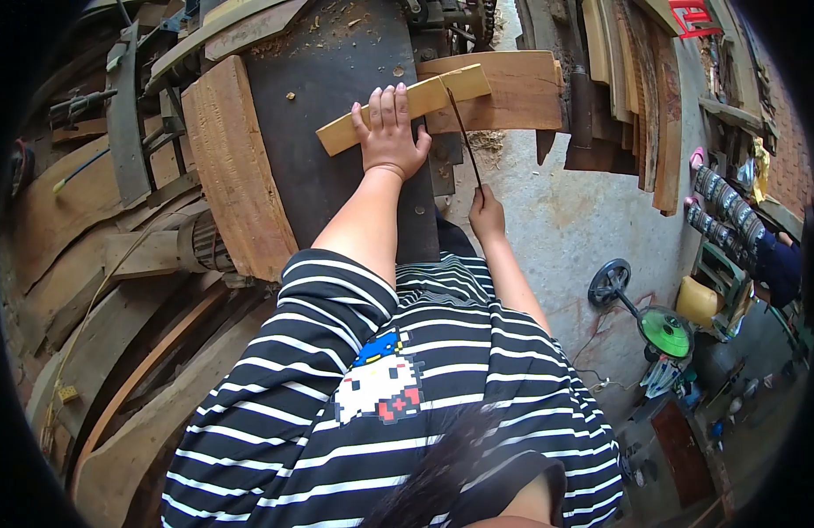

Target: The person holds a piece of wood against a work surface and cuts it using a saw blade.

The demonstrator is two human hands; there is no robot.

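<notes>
My left hand (391, 141) lies flat across a narrow, light wooden board (358, 130), fingers extended and thumb out to the side. The board rests slantwise on a dark metal work table (336, 75), and its right end reaches past the table's edge. My right hand (487, 218) is closed around the near end of a thin, dark saw (463, 132), seen almost edge-on. The saw's far end meets the board near its right end. Its handle is hidden in my fist.
Beneath the board's right end is a wider reddish plank (521, 92). A thick wooden slab (235, 167) leans left of the table. Upright boards (640, 88) stand at right, a green fan (664, 333) farther back. Another person in patterned trousers (730, 204) is at far right.
</notes>
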